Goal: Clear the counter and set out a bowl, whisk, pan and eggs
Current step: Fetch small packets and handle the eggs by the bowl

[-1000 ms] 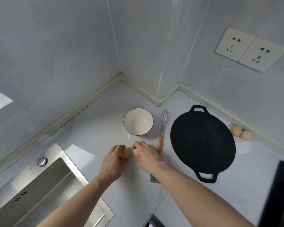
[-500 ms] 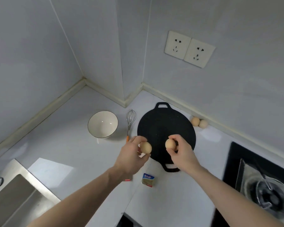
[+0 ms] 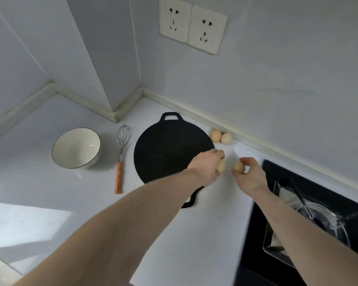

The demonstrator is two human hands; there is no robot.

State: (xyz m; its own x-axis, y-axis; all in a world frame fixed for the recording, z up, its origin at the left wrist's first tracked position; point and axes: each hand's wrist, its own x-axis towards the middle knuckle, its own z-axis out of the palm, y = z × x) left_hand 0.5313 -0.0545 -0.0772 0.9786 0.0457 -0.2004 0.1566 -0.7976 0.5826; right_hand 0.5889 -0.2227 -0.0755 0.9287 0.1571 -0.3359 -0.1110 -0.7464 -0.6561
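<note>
The left hand (image 3: 207, 165) of the person is closed around one egg (image 3: 283, 166), which shows at the fingertips, above the right edge of the black pan (image 3: 165, 153). The right hand (image 3: 249, 174) pinches a second egg (image 3: 239, 167) between thumb and fingers, above the white counter (image 3: 205, 234) between the pan and the black stove (image 3: 322, 203). The two held eggs are near each other but apart. Two more eggs (image 3: 221, 136) lie on the counter against the wall strip, touching each other, just beside the far right edge of the pan. The pan lies flat with one loop handle toward the wall. To the left of it lies the whisk (image 3: 121, 155) with an orange handle, wire head toward the wall. Further left stands the white bowl (image 3: 76, 148), upright. Two wall sockets (image 3: 192, 27) are above the pan.
</note>
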